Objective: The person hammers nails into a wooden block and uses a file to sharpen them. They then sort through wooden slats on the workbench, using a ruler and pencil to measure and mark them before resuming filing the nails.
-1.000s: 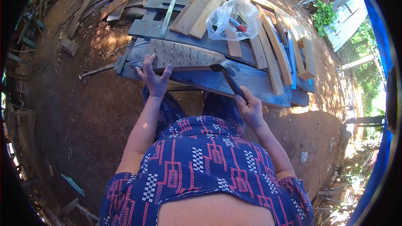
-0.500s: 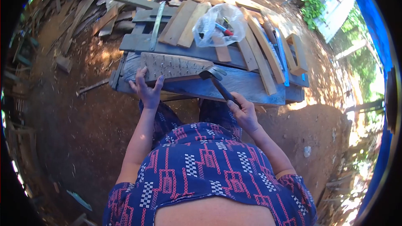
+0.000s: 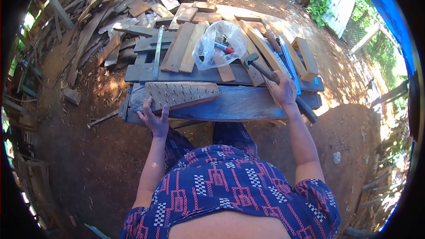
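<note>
A wedge-shaped wooden block [image 3: 190,94] studded with rows of nails lies on the near plank of the workbench. At its left near corner my left hand [image 3: 156,121] grips it, fingers against the corner and thumb along the near side. My right hand [image 3: 284,90] is closed around the handle of a claw hammer [image 3: 264,70], up and to the right of the block. The hammer's head points to the far left, apart from the block, and its dark handle runs back past my wrist.
The workbench [image 3: 243,104] also bears loose boards [image 3: 172,46], a metal ruler [image 3: 158,53], a clear plastic bag [image 3: 208,55] with a red-and-blue item, a blue-edged straight tool [image 3: 290,64] and a wooden frame [image 3: 305,57]. Scrap wood [image 3: 88,40] is heaped at the far left.
My right hand has drawn the hammer away from the block's right end, up and to the right. My left hand stays at the block's corner. The view has shifted slightly.
</note>
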Motion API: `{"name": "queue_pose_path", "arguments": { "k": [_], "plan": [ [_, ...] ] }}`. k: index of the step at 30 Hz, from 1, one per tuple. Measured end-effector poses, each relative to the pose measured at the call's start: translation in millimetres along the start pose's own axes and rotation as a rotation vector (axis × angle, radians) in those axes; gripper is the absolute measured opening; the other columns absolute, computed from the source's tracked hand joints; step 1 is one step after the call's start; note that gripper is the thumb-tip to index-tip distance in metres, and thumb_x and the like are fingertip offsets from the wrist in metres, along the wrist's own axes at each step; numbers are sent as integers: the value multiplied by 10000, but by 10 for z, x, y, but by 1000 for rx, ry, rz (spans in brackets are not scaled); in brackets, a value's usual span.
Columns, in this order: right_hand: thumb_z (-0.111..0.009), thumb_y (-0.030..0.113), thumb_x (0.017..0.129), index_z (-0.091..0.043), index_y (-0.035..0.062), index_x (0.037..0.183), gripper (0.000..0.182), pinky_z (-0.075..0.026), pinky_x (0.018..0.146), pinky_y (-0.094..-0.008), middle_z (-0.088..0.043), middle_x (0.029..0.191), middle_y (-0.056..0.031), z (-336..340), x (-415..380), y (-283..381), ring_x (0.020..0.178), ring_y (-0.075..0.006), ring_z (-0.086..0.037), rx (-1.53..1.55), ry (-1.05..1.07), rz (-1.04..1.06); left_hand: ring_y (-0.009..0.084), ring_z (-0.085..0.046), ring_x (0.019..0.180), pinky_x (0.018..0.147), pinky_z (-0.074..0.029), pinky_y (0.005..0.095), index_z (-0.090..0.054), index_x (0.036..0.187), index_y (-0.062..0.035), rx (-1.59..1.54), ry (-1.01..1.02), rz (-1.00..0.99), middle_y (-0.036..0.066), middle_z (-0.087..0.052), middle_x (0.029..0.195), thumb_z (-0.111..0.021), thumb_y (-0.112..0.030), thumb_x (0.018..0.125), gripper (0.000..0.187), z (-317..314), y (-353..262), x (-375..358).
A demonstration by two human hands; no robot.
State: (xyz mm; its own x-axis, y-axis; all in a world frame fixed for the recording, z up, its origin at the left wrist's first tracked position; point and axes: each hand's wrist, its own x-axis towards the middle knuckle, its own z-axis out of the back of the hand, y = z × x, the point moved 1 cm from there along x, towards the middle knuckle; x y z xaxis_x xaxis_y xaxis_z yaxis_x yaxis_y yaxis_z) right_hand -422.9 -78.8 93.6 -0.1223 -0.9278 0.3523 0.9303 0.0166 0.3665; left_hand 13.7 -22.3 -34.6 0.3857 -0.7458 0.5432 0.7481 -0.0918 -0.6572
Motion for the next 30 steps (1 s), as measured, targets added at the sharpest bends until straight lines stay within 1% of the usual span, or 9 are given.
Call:
{"name": "queue_pose_path", "arguments": {
  "k": [6, 9, 11, 13, 14, 16, 21, 25, 30],
  "plan": [
    [-660, 211, 753, -669, 88, 976, 255, -471, 877, -435, -611, 960, -138, -219, 264, -204, 957, -333, -592, -256, 77, 233, 329, -465, 1283, 1122, -85, 638, -460, 1303, -87, 7, 10, -12, 123, -542, 1313, -694, -439, 839, 629, 2, 37, -19],
    [-645, 263, 766, -675, 91, 925, 236, -502, 822, -430, -644, 963, -115, 25, 515, 417, 946, -306, -628, -66, 278, 437, 346, -486, 1257, 1132, -130, 592, -478, 1290, -71, 12, -5, -20, 141, -553, 1293, -686, -411, 857, 588, 25, -13, -16],
    [-639, 279, 806, -662, 24, 1006, 325, -488, 843, -461, -643, 974, -167, 456, 547, 1234, 971, -346, -618, -23, 708, 512, 358, -501, 1228, 1116, -189, 563, -490, 1273, -50, -3, 17, -68, 163, -559, 1277, -681, -406, 866, 574, 35, 27, -6],
    [-660, 314, 804, -683, 52, 1031, 348, -515, 675, -417, -681, 858, -148, 401, 509, 1830, 794, -313, -663, -26, 697, 969, 370, -517, 1198, 1100, -248, 535, -502, 1256, -29, 2, 33, -98, 186, -565, 1261, -676, -401, 875, 561, -22, -11, 10],
    [-683, 366, 812, -684, 20, 895, 355, -508, 645, -419, -662, 781, -129, -185, 558, 2063, 737, -329, -646, 384, 307, 1430, 382, -525, 1171, 1066, -294, 518, -507, 1240, -2, -43, -9, -91, 208, -567, 1246, -676, -406, 877, 569, -33, -34, 8],
    [-685, 357, 808, -685, 24, 887, 343, -508, 643, -420, -664, 784, -123, -572, 376, 2625, 737, -323, -645, 365, 322, 1322, 411, -522, 1157, 1005, -379, 482, -492, 1256, 65, -6, -59, -194, 262, -539, 1273, -662, -417, 894, 626, -21, 80, 44],
    [-691, 313, 789, -693, 40, 848, 280, -511, 635, -426, -671, 797, -96, -931, -1044, 5243, 738, -292, -645, 210, 436, 1171, 373, -439, 1298, 1111, -297, 464, -431, 1375, -4, 1, 1, -103, 226, -459, 1398, -612, -448, 919, 662, -101, 188, -135],
    [-696, 278, 774, -699, 53, 817, 230, -513, 629, -431, -677, 808, -75, -965, -1126, 4963, 738, -268, -644, 14, 457, 1137, 362, -437, 1304, 1113, -261, 500, -437, 1357, -24, 118, -32, -97, 202, -469, 1387, -626, -465, 902, 661, -8, 141, -84],
    [-703, 234, 755, -706, 69, 779, 167, -516, 621, -437, -684, 821, -47, -749, -781, 3360, 739, -237, -643, -339, 502, 970, 343, -434, 1312, 1118, -201, 560, -448, 1326, -58, 110, 75, -50, 162, -487, 1369, -649, -493, 873, 660, 70, 68, -12]
  ]
}}
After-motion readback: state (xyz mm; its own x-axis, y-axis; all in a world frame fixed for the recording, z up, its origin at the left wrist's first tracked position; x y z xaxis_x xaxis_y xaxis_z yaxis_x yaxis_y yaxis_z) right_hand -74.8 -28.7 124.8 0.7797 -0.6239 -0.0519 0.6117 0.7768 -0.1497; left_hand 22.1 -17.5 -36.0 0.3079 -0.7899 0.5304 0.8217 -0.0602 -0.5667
